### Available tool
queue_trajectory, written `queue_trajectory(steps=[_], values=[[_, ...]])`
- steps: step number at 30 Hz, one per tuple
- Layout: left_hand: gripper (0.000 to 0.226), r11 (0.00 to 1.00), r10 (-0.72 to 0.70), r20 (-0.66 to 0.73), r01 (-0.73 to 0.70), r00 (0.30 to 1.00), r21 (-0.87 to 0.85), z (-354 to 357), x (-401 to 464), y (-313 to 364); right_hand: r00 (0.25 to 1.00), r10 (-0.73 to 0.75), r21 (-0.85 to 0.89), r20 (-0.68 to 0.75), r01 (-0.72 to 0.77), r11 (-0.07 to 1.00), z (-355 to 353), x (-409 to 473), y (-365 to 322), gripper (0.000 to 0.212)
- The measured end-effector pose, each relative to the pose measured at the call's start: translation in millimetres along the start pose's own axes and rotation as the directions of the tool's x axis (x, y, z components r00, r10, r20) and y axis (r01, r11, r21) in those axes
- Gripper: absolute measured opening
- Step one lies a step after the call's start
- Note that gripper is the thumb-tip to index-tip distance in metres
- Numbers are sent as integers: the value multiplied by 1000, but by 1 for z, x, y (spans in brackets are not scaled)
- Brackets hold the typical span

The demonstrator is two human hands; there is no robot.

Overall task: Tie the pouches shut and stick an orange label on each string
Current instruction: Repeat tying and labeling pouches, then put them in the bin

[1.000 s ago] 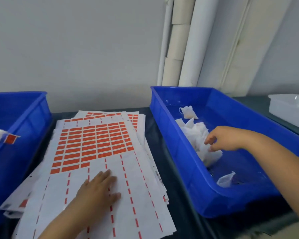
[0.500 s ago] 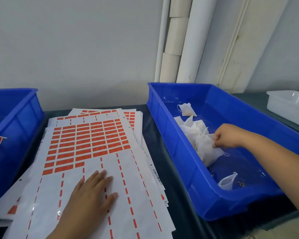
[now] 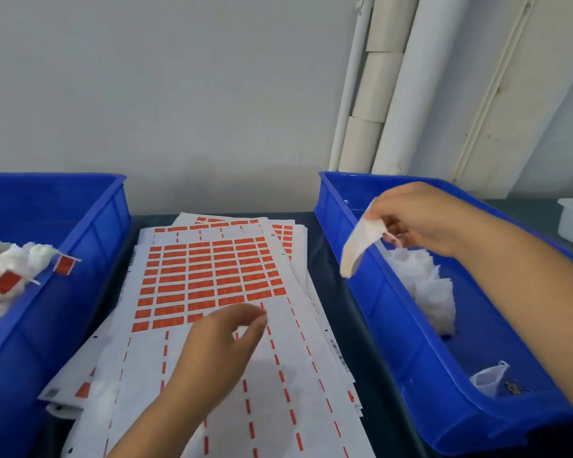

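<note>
While the right hand (image 3: 420, 219) pinches a limp white mesh pouch (image 3: 361, 242) above the left rim of the blue plastic bin (image 3: 394, 312) at the tabletop's right edge, it could slip; the empty left hand (image 3: 222, 345), fingers loosely curled, hovers over the orange label sheets (image 3: 212, 276).

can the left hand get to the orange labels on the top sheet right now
Probably yes. The left hand holds nothing and hovers over the top sheet, beside the last orange labels, with nothing between them.
</note>
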State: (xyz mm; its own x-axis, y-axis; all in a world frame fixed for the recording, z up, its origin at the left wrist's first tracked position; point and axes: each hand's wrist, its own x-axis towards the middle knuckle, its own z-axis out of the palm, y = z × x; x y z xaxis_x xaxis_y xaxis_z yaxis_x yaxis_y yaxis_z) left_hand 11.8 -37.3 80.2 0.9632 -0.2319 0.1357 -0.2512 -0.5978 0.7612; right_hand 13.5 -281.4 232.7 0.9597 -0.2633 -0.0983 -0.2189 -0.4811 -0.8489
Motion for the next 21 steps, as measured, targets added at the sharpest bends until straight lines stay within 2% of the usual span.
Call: queue_trajectory(steps=[3,5,9,12,15,17,18,21], values=[[33,963,10,-58,-25,998,-267,-16,8,22,997,-16,47,70,13,999,60,5,-14,12],[38,944,3,-99,-36,995,-327,-20,13,26,994,24,113,104,-36,993,104,9,-17,6],[27,964,-86,-242,18,967,-267,-15,24,5,989,115,165,95,-130,978,170,17,-7,3],[21,958,-187,-318,101,929,-267,-12,30,-19,982,164,299,97,-185,936,195,22,10,5],[21,961,-188,-299,114,935,-251,-7,32,-37,991,123,379,55,-135,916,209,22,29,7],[12,972,-150,-251,97,956,-213,-4,33,-45,996,93,401,3,-87,912,214,22,40,7],[7,977,-134,-229,89,964,-196,-3,34,-48,996,83,398,-27,-66,915,216,24,45,8],[14,989,-102,-222,75,970,-126,-2,34,-56,990,30,339,-137,18,941,219,26,58,9]])
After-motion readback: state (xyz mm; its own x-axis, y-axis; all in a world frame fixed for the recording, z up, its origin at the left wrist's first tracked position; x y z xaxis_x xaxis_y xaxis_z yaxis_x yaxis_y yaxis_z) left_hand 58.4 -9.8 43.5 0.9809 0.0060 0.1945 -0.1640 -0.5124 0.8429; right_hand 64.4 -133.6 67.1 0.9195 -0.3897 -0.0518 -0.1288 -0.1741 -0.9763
